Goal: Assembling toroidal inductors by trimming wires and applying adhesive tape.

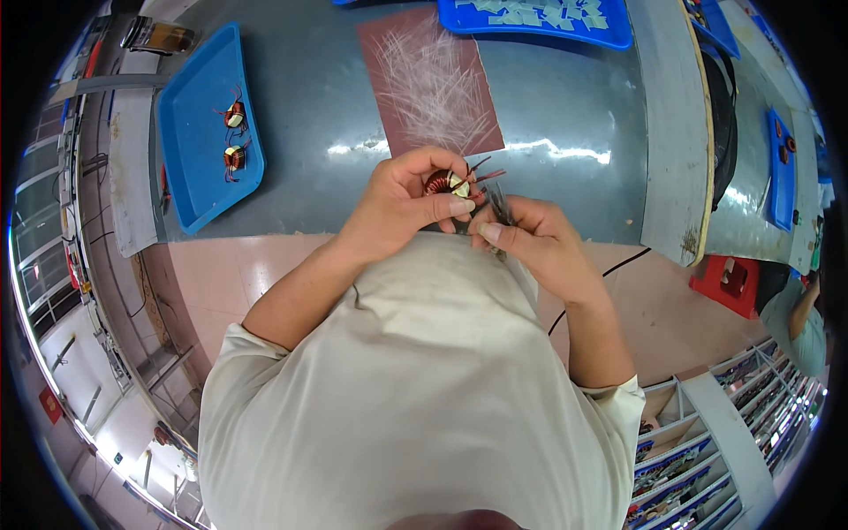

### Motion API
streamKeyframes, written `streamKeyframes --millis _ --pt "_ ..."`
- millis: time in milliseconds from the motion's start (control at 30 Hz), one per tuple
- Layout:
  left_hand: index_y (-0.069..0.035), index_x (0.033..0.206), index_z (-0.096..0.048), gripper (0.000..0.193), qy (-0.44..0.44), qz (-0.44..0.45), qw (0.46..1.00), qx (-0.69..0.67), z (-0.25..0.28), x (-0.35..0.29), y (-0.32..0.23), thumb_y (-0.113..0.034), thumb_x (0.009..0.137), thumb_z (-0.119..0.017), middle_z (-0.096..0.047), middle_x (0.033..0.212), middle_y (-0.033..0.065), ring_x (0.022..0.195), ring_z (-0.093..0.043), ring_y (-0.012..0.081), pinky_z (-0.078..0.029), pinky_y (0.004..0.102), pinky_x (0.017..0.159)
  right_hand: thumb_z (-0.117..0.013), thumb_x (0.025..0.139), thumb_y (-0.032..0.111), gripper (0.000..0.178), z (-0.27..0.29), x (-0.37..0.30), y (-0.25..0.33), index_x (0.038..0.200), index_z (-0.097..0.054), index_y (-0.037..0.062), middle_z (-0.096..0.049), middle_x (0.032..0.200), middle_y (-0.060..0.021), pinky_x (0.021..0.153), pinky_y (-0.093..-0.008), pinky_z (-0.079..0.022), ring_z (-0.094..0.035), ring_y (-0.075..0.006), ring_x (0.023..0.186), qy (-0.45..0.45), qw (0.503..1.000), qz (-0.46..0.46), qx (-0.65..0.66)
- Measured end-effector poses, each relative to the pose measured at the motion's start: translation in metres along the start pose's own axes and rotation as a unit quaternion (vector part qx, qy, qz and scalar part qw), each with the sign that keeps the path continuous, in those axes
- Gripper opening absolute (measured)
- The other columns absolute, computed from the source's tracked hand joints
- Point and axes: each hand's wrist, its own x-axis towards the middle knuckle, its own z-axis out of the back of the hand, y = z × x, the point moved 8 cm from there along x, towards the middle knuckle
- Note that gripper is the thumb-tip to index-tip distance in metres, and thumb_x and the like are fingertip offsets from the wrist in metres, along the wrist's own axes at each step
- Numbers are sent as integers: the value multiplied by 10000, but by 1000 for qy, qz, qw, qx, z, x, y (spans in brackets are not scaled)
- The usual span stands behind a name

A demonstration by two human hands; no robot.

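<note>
In front of my body, at the near edge of the table, my left hand [394,208] is closed on a toroidal coil [439,184]. The coil has reddish-copper windings, a pale yellow patch and several dark red wire leads pointing right. Close beside it, my right hand [541,237] pinches a thin, dark, shiny piece [501,208] between thumb and fingers. Its exact kind is hard to make out. The piece rises near the coil's leads; whether they touch, I cannot tell.
A blue tray [208,210] at left holds two similar coils [234,160]. Thin clear strands [428,84] lie scattered on a brownish-red sheet [380,62]. Another blue tray [530,37] at the far side holds pale small pieces. A person [795,327] is at the right.
</note>
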Motion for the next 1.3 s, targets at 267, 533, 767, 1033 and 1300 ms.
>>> streamKeyframes --millis 267,533,767,1033,1300 --pt "-20 1140 -632 217 26 25 999 -6 1 1 4 13 948 -727 -716 1109 124 943 -727 175 -625 291 712 -653 1001 139 154 -2 -1 -7 1006 -693 -9 -619 867 38 695 -235 -419 -508 -48 778 20 999 -30 37" --pt "-5 1131 -636 203 38 21 999 -10 -2 5 7 20 949 -723 -688 1099 107 931 -725 182 -623 290 713 -678 982 161 165 0 1 -9 973 -710 -1 -653 865 -17 741 -288 -469 -573 -101 806 32 998 -26 48" --pt "-2 1130 -647 209 32 23 999 -1 -4 5 11 12 943 -739 -691 1052 88 908 -703 151 -610 277 731 -691 972 115 116 3 0 -15 943 -710 5 -612 781 16 650 -289 -439 -522 -97 702 -30 996 -69 -55" --pt "-22 1061 -664 175 -37 -10 992 121 -4 -2 -1 -22 925 -775 -651 915 -2 764 -605 50 -519 222 667 -716 876 66 103 8 -14 27 939 -698 -13 -692 882 -184 673 -459 -510 -656 -404 766 -240 895 173 -335" --pt "-12 1110 -626 173 -6 -1 997 71 -8 5 -4 -33 963 -716 -657 982 46 877 -672 97 -632 281 740 -689 871 62 112 6 -7 42 958 -693 -9 -674 879 -167 731 -462 -511 -656 -378 827 -209 887 175 -373"
